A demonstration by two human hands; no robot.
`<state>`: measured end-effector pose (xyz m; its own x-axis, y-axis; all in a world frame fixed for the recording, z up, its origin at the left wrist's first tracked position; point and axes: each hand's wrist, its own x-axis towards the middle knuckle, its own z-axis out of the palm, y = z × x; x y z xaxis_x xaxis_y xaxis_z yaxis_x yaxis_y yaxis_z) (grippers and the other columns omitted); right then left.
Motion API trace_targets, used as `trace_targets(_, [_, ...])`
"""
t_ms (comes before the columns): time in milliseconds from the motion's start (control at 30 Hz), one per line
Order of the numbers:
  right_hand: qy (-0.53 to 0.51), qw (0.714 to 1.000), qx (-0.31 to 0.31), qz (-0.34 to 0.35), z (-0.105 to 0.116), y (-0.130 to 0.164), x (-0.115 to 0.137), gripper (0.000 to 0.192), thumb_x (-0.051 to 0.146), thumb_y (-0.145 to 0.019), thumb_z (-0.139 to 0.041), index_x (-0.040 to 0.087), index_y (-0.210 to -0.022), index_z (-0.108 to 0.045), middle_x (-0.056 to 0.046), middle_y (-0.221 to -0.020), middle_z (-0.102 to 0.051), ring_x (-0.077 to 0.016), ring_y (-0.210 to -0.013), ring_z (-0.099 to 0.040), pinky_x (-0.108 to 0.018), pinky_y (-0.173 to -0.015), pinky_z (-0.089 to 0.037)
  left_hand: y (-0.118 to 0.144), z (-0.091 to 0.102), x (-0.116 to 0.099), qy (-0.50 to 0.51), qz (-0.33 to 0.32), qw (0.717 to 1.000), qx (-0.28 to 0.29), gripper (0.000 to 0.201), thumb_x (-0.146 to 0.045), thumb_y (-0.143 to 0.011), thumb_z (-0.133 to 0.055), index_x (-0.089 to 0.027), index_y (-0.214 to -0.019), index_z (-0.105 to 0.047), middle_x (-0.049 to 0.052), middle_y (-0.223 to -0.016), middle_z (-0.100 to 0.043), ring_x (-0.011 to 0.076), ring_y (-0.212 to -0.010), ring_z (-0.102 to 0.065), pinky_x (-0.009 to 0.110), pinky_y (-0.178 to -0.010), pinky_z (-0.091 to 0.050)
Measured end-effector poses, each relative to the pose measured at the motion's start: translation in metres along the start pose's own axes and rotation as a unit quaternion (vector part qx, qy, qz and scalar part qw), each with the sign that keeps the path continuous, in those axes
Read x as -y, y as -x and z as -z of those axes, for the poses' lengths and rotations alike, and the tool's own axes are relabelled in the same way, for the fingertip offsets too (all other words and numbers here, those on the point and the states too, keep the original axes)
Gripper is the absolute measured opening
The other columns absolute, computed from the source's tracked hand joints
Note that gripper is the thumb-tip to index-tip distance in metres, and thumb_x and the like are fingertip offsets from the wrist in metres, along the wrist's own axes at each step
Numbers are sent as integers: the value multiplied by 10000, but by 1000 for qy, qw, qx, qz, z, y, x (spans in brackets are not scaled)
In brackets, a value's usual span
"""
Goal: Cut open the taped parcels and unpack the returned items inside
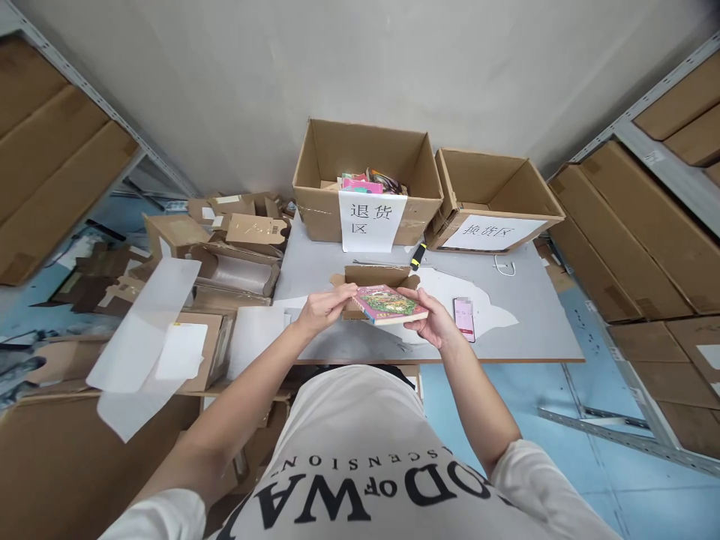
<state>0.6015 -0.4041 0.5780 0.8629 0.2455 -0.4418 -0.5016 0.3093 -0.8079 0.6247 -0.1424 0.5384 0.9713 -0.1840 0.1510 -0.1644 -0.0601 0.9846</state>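
1. In the head view, the left hand [323,309] grips the left corner of a book [391,304] between thumb and fingers.
2. The right hand [432,319] holds the right end of this same book, with its fingers bent around it.
3. The book is above the table [315,259] and partly covers a small open box [376,276], whose inside I cannot see well.
4. Behind stands a large box [315,206], which contains several colourful books [363,184].
5. Beside it is a second box [517,176]; its bottom is mostly hidden.
6. On the left, an open carton [239,274] shows something white inside.
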Motion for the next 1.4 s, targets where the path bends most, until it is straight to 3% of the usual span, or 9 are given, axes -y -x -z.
trace_targets(67, [1, 1000, 13, 5, -3, 1, -1, 397, 404, -714, -737, 186, -1043, -686, -77, -980, -732, -189, -739, -706, -277, -583, -592, 1, -1, -1, 17, -9, 1000, 2, 194, -222, -705, -720, -257, -894, -746, 49, -1064, -714, 245, -1145, -606, 416, -1099, -384])
trace_targets(167, [0, 999, 40, 31, -8, 2, -8, 410, 361, -660, -783, 192, -1025, -706, -69, -978, -737, -231, -864, -701, -333, -723, -591, 6, -10, 0, 46, 4, 997, -68, 183, -264, -719, -722, -255, -900, -744, 50, -1160, -680, 256, -1233, -538, 420, -1119, -358])
trace_targets(300, [-5, 997, -7, 81, -11, 2, -25, 485, 400, -649, -791, 204, -1081, -691, -64, -946, -744, -229, -846, -695, -330, -687, -577, 18, -28, 2, 123, 77, 977, -154, 437, -428, -711, -737, -209, -1088, -696, 95, -1224, -647, 283, -1207, -558, 440, -1062, -416])
trace_targets(400, [-5, 992, -57, 116, -10, 2, -38, 496, 405, -663, -786, 225, -1111, -674, -49, -944, -744, -193, -765, -686, -275, -594, -550, 28, -38, -1, 232, 167, 953, -103, 616, -558, -717, -693, -144, -1171, -648, 155, -1151, -676, 293, -1042, -658, 457, -920, -516])
trace_targets(467, [-9, 988, -65, 138, -8, 2, -45, 473, 399, -679, -778, 235, -1110, -672, -44, -988, -738, -182, -776, -680, -257, -593, -539, 34, -41, -3, 257, 206, 942, -62, 619, -538, -687, -730, -131, -1148, -662, 160, -1104, -695, 287, -968, -685, 429, -848, -549])
trace_targets(700, [-6, 987, -71, 142, -4, 1, -57, 473, 412, -705, -755, 244, -1136, -651, -41, -1030, -727, -190, -811, -676, -260, -610, -527, 38, -42, -2, 242, 212, 946, -30, 491, -404, -639, -802, -147, -1048, -716, 112, -968, -741, 244, -880, -702, 364, -808, -562])
trace_targets(1067, [16, 990, -57, 125, 1, -3, -59, 449, 456, -724, -727, 244, -1110, -638, -45, -988, -729, -213, -853, -684, -309, -681, -557, 35, -44, 2, 266, 242, 932, -47, 545, -411, -618, -812, -144, -1080, -702, 112, -952, -742, 222, -818, -700, 339, -736, -558])
trace_targets(1267, [91, 995, 12, 46, 2, -2, -50, 478, 475, -741, -699, 258, -1151, -584, -31, -950, -699, -196, -753, -703, -306, -616, -581, 26, -43, 5, 268, 238, 930, -85, 560, -422, -612, -812, -147, -1086, -697, 102, -973, -739, 201, -804, -695, 319, -722, -556])
trace_targets(1400, [102, 995, 15, 19, 0, -9, -41, 489, 455, -746, -694, 267, -1176, -558, -17, -904, -674, -172, -674, -707, -284, -580, -584, 19, -42, 8, 251, 234, 935, -93, 576, -447, -618, -801, -139, -1091, -692, 110, -980, -737, 229, -843, -695, 347, -740, -564])
